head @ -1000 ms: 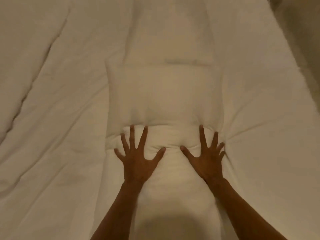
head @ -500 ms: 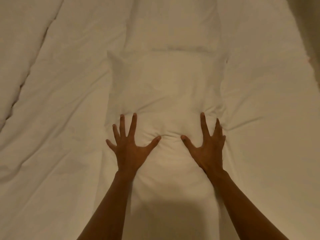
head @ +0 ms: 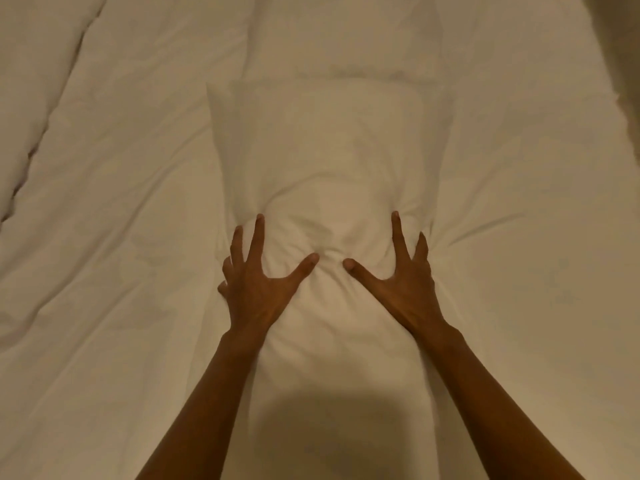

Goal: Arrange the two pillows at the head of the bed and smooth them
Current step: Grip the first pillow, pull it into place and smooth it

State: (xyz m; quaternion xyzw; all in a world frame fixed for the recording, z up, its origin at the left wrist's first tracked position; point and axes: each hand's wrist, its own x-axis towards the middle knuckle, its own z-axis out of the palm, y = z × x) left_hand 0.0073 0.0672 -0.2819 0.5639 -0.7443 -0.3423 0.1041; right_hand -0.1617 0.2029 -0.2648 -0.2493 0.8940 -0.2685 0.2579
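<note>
A white pillow (head: 329,161) lies lengthwise on the bed in front of me, running from the bottom of the view up to the middle. A second white pillow (head: 346,36) lies beyond it, end to end. My left hand (head: 259,285) presses flat on the near pillow's left side, fingers spread. My right hand (head: 405,282) presses flat on its right side, fingers spread. The fabric bunches into creases between my thumbs. Neither hand holds anything.
A white duvet (head: 114,220) covers the bed on both sides of the pillows, with folds at the far left (head: 31,150). The bed's right edge (head: 620,98) shows at the upper right. A shadow falls on the pillow between my forearms.
Both hands have slid forward along the near pillow, and my thumbs have come closer together. The creases between them have deepened.
</note>
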